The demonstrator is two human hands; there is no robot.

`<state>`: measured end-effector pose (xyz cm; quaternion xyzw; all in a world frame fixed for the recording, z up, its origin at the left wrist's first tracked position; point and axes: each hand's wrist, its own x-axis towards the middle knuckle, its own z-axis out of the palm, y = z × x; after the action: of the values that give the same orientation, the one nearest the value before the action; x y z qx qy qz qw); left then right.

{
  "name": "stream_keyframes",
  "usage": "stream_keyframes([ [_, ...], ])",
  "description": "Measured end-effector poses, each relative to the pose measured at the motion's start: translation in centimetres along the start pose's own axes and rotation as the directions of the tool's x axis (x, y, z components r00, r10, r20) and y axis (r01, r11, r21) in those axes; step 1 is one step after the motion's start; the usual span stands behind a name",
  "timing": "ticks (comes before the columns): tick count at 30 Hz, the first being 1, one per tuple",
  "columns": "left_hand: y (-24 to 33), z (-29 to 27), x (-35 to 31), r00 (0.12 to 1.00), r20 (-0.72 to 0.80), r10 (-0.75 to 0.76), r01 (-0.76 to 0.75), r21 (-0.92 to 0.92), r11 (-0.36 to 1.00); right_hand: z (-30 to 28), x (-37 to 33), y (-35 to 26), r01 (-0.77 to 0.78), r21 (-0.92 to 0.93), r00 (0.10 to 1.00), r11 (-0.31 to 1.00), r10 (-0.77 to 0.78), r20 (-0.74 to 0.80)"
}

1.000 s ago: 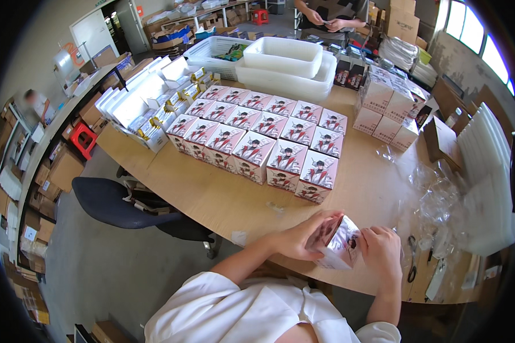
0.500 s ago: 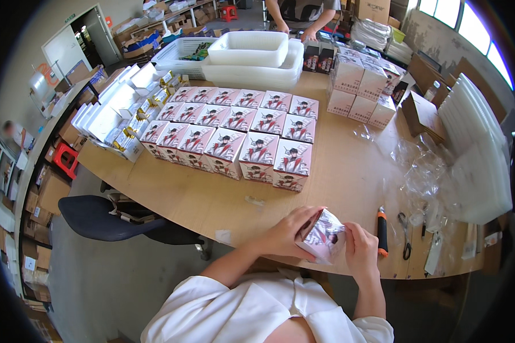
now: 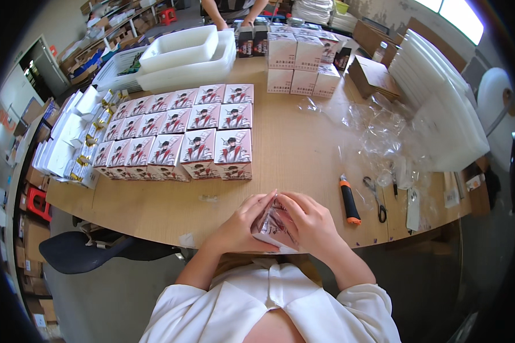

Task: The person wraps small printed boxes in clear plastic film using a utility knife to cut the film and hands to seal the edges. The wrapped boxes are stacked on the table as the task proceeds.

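At the table's near edge I hold a small pale pink printed box (image 3: 275, 233) with a shiny, film-like surface. My left hand (image 3: 238, 226) grips its left side, fingers wrapped round it. Against its upper right side, my right hand (image 3: 313, 222) lies with bent fingers pressed on it and partly hides it. Beyond my hands stand rows of similar pink boxes (image 3: 167, 150) with a red-and-white figure printed on top, packed close together.
Right of my hands lie an orange-and-black tool (image 3: 349, 200), scissors (image 3: 376, 200) and crumpled clear film (image 3: 383, 134). Stacked white trays (image 3: 435, 86) stand at the right, pale box stacks (image 3: 303, 57) at the back. White bins (image 3: 183, 54) sit far left; another person's hands work behind.
My view has swung to the right. The right hand has moved from pinching the box's right edge to lying over its upper right side; the left hand still holds it.
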<state>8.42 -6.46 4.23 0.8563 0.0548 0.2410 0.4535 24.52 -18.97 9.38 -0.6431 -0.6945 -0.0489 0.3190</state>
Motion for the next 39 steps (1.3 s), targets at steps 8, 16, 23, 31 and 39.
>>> stream_keyframes([
  [8, 0.4, 0.3, 0.0, 0.999, 0.026, 0.039, -0.039, 0.003, 0.999, 0.1, -0.3, 1.8, 0.033, 0.058, 0.999, 0.998, -0.035, 0.031],
  [16, -0.7, 0.0, -0.5, 0.991, 0.04, 0.126, -0.126, -0.004, 0.992, 1.4, -1.3, 2.6, -0.384, 0.705, 0.833, 0.596, 0.553, -0.014],
  [23, -1.6, 1.7, -2.1, 0.977, -0.212, 0.001, -0.003, -0.008, 1.0, 0.3, -3.0, 6.4, -0.322, 0.922, 0.598, 0.213, 0.801, 0.023],
  [31, -1.7, 3.1, -2.7, 0.939, -0.282, -0.199, 0.172, -0.117, 0.978, 4.0, -4.6, 6.0, 0.006, 0.982, 0.458, -0.188, 0.873, 0.165],
  [39, -1.4, 2.7, -3.1, 0.947, -0.261, -0.186, 0.172, -0.078, 0.982, -0.7, -4.9, 2.4, -0.441, 0.335, 0.897, 0.832, 0.414, 0.153],
])
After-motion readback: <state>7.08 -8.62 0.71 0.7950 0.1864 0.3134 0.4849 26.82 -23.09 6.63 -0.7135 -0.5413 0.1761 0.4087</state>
